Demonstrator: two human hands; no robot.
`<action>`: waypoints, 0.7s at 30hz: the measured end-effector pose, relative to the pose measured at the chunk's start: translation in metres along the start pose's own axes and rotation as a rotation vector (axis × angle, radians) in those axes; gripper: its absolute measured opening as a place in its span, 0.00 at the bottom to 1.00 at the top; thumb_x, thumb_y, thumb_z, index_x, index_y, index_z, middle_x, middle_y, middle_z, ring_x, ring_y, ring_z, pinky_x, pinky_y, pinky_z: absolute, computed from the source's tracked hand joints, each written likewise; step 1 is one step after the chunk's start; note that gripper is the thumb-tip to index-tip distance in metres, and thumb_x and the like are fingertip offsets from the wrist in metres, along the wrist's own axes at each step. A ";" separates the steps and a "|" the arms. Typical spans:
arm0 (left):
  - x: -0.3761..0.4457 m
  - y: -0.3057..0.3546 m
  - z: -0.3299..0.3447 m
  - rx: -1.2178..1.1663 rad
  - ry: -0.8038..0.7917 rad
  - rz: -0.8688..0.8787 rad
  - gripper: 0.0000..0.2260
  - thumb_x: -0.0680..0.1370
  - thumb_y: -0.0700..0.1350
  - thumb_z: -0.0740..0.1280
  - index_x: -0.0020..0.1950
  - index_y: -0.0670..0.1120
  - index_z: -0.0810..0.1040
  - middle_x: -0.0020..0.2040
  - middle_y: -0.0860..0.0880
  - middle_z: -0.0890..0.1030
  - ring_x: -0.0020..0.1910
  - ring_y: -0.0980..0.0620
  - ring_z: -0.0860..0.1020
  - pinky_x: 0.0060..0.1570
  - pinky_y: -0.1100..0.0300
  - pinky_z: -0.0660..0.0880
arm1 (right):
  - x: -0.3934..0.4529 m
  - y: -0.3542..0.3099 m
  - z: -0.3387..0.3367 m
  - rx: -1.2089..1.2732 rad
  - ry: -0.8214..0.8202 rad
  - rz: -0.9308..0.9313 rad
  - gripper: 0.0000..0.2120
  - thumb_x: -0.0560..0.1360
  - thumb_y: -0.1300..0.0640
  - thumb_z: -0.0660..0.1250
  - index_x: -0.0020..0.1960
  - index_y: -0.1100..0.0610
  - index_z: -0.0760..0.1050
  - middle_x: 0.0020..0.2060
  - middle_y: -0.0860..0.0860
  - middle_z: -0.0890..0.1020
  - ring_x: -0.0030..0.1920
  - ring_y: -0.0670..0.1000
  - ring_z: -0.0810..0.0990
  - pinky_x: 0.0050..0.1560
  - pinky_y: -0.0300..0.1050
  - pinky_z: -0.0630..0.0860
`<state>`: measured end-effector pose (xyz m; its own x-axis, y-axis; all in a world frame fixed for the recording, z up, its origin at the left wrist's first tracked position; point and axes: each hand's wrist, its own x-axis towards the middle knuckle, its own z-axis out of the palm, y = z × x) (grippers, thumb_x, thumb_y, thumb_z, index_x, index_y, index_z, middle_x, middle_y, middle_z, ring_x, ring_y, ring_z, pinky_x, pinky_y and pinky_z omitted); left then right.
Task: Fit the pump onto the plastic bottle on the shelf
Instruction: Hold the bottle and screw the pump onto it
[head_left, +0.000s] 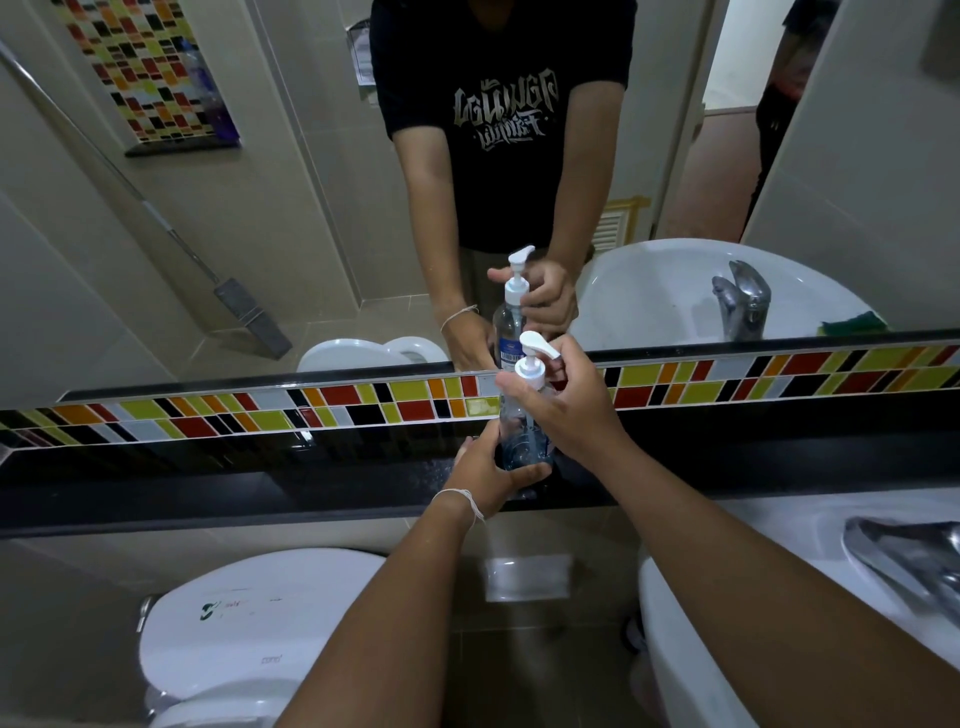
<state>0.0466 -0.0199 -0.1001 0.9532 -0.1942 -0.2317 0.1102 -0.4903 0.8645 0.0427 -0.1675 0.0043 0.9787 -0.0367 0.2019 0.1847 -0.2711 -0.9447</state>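
Pump (535, 358) between right hand (566, 405) fingers (519, 387).

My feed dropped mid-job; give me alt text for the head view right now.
Two bare hands work a clear plastic bottle standing on a black shelf below a mirror: the left hand grips its base, the right hand holds the white pump at its neck. A toilet sits below left, a sink right.

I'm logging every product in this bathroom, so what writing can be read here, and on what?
Plastic bottle label, in the mirror: blue print, too blurred to read.
T-shirt reflection: stylised lettering, mirrored, not legible.
Toilet lid: faded green logo and small grey mark, unreadable.
Pump: no text visible.
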 end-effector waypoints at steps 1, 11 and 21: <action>-0.001 0.002 -0.001 0.001 -0.004 -0.001 0.36 0.65 0.66 0.77 0.71 0.65 0.69 0.71 0.47 0.75 0.72 0.44 0.72 0.65 0.54 0.77 | 0.000 0.000 -0.003 0.005 -0.042 -0.017 0.19 0.77 0.45 0.73 0.63 0.52 0.75 0.51 0.50 0.83 0.52 0.49 0.84 0.49 0.42 0.82; -0.002 0.003 -0.002 0.018 0.004 -0.005 0.38 0.67 0.65 0.78 0.75 0.62 0.69 0.73 0.46 0.74 0.73 0.43 0.71 0.74 0.43 0.72 | 0.005 -0.005 -0.007 -0.012 -0.069 0.036 0.11 0.79 0.50 0.72 0.56 0.55 0.78 0.49 0.54 0.84 0.50 0.53 0.85 0.48 0.44 0.82; -0.003 0.004 -0.001 0.015 -0.007 -0.001 0.36 0.69 0.64 0.78 0.74 0.62 0.69 0.74 0.46 0.73 0.73 0.43 0.73 0.55 0.64 0.77 | 0.000 0.009 0.004 -0.014 0.020 0.023 0.18 0.79 0.45 0.72 0.60 0.56 0.78 0.54 0.58 0.81 0.54 0.54 0.83 0.47 0.40 0.78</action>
<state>0.0441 -0.0204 -0.0958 0.9511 -0.1995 -0.2358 0.1069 -0.5036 0.8573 0.0448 -0.1661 -0.0052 0.9806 -0.0624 0.1859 0.1612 -0.2835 -0.9453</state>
